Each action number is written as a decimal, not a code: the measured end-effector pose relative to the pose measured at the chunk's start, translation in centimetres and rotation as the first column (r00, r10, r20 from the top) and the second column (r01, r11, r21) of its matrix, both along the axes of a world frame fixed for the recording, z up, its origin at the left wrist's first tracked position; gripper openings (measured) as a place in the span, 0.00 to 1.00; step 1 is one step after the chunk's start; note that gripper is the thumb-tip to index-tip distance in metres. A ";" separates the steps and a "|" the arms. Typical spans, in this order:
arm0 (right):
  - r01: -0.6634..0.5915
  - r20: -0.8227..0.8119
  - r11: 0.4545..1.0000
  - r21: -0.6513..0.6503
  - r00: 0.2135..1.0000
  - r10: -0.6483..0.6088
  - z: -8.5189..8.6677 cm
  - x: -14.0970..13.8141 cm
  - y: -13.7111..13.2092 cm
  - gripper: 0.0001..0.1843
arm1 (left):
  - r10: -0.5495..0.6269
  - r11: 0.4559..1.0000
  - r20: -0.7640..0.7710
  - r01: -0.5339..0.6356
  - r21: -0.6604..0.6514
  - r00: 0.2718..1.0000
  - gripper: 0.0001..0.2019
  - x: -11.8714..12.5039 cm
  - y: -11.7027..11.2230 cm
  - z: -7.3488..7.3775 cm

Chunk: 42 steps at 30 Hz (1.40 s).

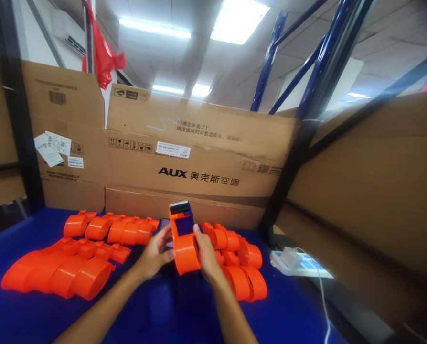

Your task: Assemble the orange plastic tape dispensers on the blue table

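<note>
Brown cardboard boxes span mid-frame; blue bench across the btm. Rows of orange plastic tape dispensers lie lower left, a second pile lower right of ctr. Lower ctr, an orange dispenser w/ black roller stands upright over the bench. Left hand & right hand flank it, each grip pinching its sides.

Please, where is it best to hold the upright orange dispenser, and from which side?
Probably at its round drum, from left and right: the dispenser stands upright with the drum lowest and widest, and the left hand and right hand clasp it there.
</note>
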State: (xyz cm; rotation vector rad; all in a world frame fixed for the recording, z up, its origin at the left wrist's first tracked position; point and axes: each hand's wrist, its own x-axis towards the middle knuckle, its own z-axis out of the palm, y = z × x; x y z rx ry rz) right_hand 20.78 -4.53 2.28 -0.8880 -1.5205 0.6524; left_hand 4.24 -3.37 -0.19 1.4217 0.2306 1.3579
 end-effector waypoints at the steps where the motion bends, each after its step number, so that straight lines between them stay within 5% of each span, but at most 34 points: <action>1: -0.015 0.001 0.999 -0.042 1.000 0.015 -0.1 -0.1 0.0 0.34 | -0.017 1.000 0.015 0.017 -0.018 1.000 0.37 0.1 -0.1 0.0; 8: 0.056 -0.005 0.997 -0.061 0.998 -0.056 -0.1 0.3 -0.1 0.31 | 0.067 0.981 0.130 -0.041 -0.192 0.989 0.33 0.4 0.1 0.4; 15: 0.017 0.194 0.979 0.205 0.979 -0.058 0.6 -0.5 -1.4 0.25 | 0.287 0.907 0.245 -0.180 -0.381 0.926 0.24 -0.2 1.5 0.4; 20: -0.005 0.124 0.990 0.139 0.992 -0.013 0.3 -0.9 -0.8 0.12 | 0.279 0.900 0.232 -0.169 -0.402 0.932 0.22 -0.2 2.0 0.2; 34: 0.011 0.146 0.991 0.135 0.989 -0.031 -0.1 -0.2 -0.2 0.24 | 0.254 0.895 0.148 -0.175 -0.410 0.956 0.23 -0.2 2.2 0.2; 38: 0.196 0.011 0.971 0.139 0.980 -0.200 0.0 0.5 0.6 0.22 | 0.319 0.879 0.114 -0.249 -0.407 0.941 0.25 -0.5 2.6 -0.2; 42: 0.435 -0.075 0.893 0.118 0.900 -0.429 0.5 2.5 1.3 0.28 | 0.409 0.849 0.097 -0.340 -0.405 0.907 0.27 -1.1 2.9 -0.6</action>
